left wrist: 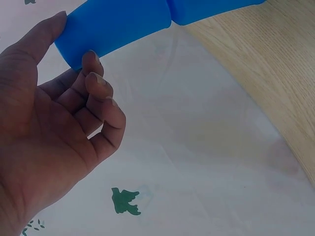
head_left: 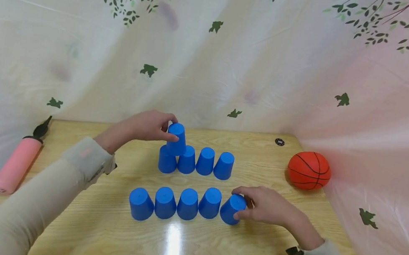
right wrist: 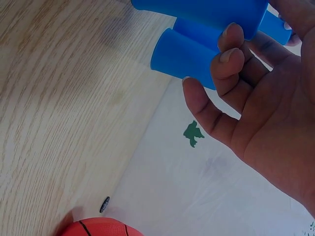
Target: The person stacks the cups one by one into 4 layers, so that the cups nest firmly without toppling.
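Observation:
My left hand (head_left: 153,126) pinches an upside-down blue cup (head_left: 176,139) between thumb and fingers near its closed end. That cup overlaps the tops of the two leftmost cups in the back row; in the left wrist view its rim (left wrist: 165,14) meets another blue cup (left wrist: 211,9). Several upturned blue cups (head_left: 205,161) make up this back row. Nearer to me stands a front row of several more blue cups (head_left: 187,204), also mouth down. At its right end my right hand (head_left: 265,205) grips the last cup (head_left: 232,209) around its upper part, thumb on the near side.
A red basketball-patterned ball (head_left: 309,170) lies at the table's right edge, with a small black disc (head_left: 280,142) at the back. A pink hand pump (head_left: 20,161) lies on the left. Behind the wooden table (head_left: 101,233) hangs a pale leaf-patterned sheet (head_left: 197,59).

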`<act>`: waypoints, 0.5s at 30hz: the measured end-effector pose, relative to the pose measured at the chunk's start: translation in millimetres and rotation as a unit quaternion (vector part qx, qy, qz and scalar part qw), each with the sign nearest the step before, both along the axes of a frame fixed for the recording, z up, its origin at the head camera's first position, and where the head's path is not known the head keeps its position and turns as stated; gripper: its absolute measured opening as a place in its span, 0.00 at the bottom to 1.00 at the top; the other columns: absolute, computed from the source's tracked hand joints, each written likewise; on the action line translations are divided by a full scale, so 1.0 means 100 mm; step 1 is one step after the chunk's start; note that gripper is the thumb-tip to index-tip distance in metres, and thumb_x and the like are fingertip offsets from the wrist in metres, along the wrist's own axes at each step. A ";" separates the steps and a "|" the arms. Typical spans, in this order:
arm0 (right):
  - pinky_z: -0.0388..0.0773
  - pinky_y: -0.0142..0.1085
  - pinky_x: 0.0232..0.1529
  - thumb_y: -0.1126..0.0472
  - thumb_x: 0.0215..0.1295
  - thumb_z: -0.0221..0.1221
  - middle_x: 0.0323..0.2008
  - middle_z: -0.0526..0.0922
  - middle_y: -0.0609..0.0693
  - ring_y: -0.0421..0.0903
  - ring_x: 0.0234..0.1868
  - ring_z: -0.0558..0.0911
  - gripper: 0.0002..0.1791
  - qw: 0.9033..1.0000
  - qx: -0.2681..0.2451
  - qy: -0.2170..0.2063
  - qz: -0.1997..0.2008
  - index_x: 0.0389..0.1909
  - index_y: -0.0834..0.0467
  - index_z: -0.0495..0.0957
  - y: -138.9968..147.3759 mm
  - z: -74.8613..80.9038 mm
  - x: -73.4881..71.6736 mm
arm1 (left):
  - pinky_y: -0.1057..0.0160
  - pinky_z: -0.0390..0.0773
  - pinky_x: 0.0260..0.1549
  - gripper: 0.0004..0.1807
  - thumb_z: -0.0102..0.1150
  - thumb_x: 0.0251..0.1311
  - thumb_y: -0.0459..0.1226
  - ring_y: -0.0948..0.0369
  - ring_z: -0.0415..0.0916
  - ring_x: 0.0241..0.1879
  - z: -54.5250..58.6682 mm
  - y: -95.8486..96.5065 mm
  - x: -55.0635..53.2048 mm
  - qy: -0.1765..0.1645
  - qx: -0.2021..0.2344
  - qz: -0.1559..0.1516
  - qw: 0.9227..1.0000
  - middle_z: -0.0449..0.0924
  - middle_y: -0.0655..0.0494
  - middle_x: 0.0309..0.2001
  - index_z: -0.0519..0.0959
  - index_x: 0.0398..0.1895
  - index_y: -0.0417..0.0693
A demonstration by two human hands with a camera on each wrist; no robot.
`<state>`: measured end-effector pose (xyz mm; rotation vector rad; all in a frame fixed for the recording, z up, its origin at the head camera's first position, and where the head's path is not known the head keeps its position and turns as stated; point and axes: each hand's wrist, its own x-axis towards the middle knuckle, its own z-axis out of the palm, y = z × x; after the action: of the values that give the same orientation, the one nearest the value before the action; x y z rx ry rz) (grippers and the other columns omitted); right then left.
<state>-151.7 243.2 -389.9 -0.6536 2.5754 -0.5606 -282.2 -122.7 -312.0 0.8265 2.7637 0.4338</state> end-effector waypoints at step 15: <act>0.73 0.34 0.37 0.38 0.59 0.67 0.33 0.79 0.36 0.39 0.36 0.76 0.35 1.000 0.003 0.005 0.002 0.63 0.51 0.75 0.00 -0.01 0.00 | 0.60 0.81 0.36 0.32 0.62 0.63 0.56 0.57 0.79 0.36 -0.01 0.00 -0.01 -0.001 -0.001 0.001 1.000 0.83 0.52 0.40 0.73 0.62 0.48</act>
<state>-151.5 242.8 -391.0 -0.6617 2.5829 -0.5494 -283.1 -122.7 -313.4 0.8240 2.7633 0.4318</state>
